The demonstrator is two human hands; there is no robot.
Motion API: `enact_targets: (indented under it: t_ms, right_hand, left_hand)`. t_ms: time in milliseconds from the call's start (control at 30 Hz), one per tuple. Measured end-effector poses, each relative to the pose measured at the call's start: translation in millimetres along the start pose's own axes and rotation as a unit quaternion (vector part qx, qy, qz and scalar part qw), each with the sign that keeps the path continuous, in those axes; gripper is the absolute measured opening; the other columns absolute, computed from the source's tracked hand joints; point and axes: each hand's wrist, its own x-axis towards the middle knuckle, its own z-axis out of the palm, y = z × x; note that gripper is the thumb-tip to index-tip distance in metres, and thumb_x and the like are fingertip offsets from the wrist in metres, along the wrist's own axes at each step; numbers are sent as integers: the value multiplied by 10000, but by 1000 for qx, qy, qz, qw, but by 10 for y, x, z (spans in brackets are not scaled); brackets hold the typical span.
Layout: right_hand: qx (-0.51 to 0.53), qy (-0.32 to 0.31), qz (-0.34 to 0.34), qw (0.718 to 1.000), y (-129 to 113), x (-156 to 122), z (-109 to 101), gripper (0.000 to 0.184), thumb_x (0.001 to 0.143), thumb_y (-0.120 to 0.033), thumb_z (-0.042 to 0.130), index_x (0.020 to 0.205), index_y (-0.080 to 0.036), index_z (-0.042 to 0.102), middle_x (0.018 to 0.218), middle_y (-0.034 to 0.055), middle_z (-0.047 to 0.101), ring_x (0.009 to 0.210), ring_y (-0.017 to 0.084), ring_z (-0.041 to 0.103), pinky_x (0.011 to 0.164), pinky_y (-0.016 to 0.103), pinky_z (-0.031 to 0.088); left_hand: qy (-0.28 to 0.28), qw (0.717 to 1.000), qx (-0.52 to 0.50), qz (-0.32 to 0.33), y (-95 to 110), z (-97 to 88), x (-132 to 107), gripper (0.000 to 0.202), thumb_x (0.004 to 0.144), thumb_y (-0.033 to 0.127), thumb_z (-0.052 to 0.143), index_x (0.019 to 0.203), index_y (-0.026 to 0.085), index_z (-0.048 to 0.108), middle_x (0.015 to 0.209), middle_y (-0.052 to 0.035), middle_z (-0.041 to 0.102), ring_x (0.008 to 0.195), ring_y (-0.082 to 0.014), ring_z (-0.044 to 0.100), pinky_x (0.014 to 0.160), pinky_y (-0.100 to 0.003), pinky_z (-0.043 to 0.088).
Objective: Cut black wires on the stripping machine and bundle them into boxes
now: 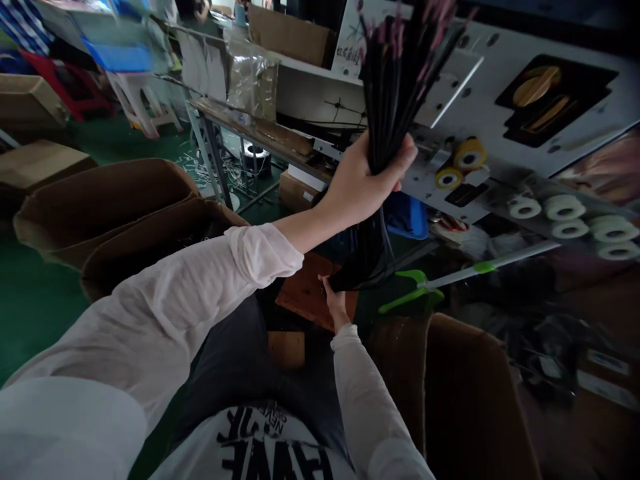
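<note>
Wires (387,107) are clasped by the left grip (363,179) and, below it, the right grip (335,299); bends should be kept gentle.

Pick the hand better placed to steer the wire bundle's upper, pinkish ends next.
Left, I'd judge: the left hand grips the black wire bundle nearer its pinkish ends; the right hand is well below, by the bundle's lower end.

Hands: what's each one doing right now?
Left hand: closed around a bundle of black wires.
Right hand: at the bundle's lower end; grip can't be told.
</note>
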Motion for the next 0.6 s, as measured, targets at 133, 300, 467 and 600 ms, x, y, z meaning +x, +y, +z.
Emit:
enact_targets:
  t_ms: [133, 300, 467, 600]
  right_hand:
    - [-36, -19, -11, 999, -38, 66, -149, 349, 761, -485, 590, 874, -163, 666, 954, 82, 717, 967, 218, 642, 931, 391, 446]
    - [-83, 12, -24, 996, 38, 96, -222, 403, 761, -520, 570, 888, -147, 657, 949, 102, 713, 936, 225, 646, 923, 407, 449]
    - [-127, 19, -40, 991, 116, 76, -187, 424, 809, -519, 491, 895, -142, 666, 979, 117, 705, 960, 221, 639, 955, 399, 428]
    - [-163, -13, -50, 985, -6, 68, -209, 426, 821, -499, 470, 902, -130, 667, 956, 120, 711, 939, 218, 650, 924, 386, 453]
  left_hand:
    - [37, 999, -10, -10, 65, -122, -20, 57, 856, 209, 525, 800, 199, 524, 642, 36, 517, 547, -71, 538, 620, -240, 471]
    - [73, 997, -11, 2, 44, -345, -236, 126, 827, 321, 587, 827, 198, 556, 629, 37, 533, 597, -92, 572, 648, -249, 484]
    - [158, 987, -28, -4, -102, -523, -480, 134, 804, 339, 622, 819, 216, 572, 636, 46, 524, 586, -77, 549, 668, -247, 493]
    - [216, 973, -74, -17, -8, -685, -607, 108, 770, 291, 668, 773, 231, 579, 613, 52, 499, 577, -86, 527, 718, -287, 513]
